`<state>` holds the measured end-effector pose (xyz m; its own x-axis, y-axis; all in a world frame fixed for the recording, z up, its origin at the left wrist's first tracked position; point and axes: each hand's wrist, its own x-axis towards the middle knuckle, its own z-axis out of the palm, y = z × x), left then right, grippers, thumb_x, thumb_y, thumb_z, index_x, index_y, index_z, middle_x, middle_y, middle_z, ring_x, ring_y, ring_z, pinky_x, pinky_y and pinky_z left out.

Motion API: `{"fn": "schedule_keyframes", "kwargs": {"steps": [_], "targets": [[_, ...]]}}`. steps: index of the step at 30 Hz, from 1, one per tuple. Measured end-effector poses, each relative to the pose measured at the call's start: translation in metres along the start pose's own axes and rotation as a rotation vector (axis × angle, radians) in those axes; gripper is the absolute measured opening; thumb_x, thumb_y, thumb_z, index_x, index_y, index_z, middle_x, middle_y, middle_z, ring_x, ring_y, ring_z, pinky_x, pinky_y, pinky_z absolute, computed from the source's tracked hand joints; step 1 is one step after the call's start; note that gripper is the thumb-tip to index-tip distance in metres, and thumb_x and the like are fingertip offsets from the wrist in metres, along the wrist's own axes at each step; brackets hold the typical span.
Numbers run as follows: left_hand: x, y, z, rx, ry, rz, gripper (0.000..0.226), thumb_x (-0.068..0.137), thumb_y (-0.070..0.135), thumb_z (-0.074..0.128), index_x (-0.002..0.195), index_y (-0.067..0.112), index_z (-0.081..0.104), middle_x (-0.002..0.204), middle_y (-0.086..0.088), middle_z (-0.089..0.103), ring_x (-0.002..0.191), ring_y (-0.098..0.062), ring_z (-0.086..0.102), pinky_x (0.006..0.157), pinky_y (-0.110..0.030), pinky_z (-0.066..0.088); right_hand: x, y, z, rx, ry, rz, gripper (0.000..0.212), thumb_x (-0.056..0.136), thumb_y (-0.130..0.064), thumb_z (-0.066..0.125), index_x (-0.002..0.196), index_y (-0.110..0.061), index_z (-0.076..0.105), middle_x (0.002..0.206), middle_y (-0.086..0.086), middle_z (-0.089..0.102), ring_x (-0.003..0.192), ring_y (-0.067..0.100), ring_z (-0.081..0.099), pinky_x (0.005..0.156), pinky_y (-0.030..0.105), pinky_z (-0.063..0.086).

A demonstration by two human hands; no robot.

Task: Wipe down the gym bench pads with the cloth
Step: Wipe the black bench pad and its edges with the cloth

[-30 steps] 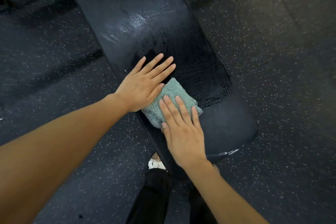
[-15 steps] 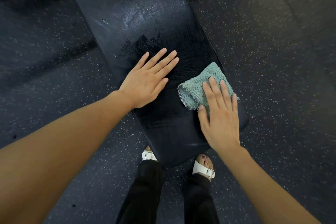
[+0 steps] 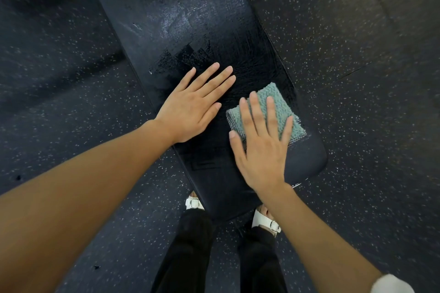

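Fingers straight, our right hand is pressing the cloth onto the bench pad. We are judging it about half wiped

Matt black on the surface, with a darker, glossy, streaked patch midway. Pale teal on the cloth, in a wavy ribbed weave, hem flecked dark and white. Charcoal on the floor, sprinkled with white specks. White on the sandals, with silver buckles. Plain black on the trousers. White on the sleeve.
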<state>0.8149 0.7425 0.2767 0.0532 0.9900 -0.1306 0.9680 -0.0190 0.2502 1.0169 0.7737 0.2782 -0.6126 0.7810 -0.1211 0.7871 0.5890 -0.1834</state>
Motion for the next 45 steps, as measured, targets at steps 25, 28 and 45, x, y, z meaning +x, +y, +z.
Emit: {"fn": "schedule_keyframes", "kwargs": {"steps": [25, 28, 45], "targets": [[-0.002, 0.026, 0.006, 0.014, 0.027, -0.166, 0.056, 0.104, 0.035, 0.019, 0.158, 0.024, 0.011, 0.166, 0.007, 0.007, 0.153, -0.015, 0.000, 0.123, -0.044, 0.003, 0.050, 0.075, -0.017, 0.012, -0.078, -0.255, 0.056, 0.102, -0.042, 0.020, 0.156, -0.031, 0.020, 0.164, -0.010, 0.014, 0.152, 0.018, 0.007, 0.120, 0.055, 0.010], [-0.002, 0.034, 0.009, 0.010, 0.040, -0.208, 0.056, 0.104, 0.035, 0.019, 0.158, 0.023, 0.011, 0.166, 0.007, 0.007, 0.153, -0.015, 0.000, 0.123, -0.044, 0.002, 0.040, 0.076, -0.016, 0.066, -0.032, -0.257, 0.053, 0.103, -0.038, 0.026, 0.155, -0.028, 0.026, 0.163, -0.009, 0.020, 0.152, 0.020, 0.012, 0.120, 0.053, 0.015], [-0.012, 0.073, 0.019, -0.006, 0.047, -0.309, 0.057, 0.104, 0.035, 0.018, 0.158, 0.022, 0.013, 0.165, 0.005, 0.008, 0.153, -0.018, 0.003, 0.123, -0.044, 0.004, -0.043, 0.124, -0.014, -0.033, -0.064, -0.450, 0.052, 0.104, -0.034, 0.027, 0.155, -0.026, 0.027, 0.162, -0.007, 0.024, 0.150, 0.021, 0.018, 0.119, 0.051, 0.015]]}}
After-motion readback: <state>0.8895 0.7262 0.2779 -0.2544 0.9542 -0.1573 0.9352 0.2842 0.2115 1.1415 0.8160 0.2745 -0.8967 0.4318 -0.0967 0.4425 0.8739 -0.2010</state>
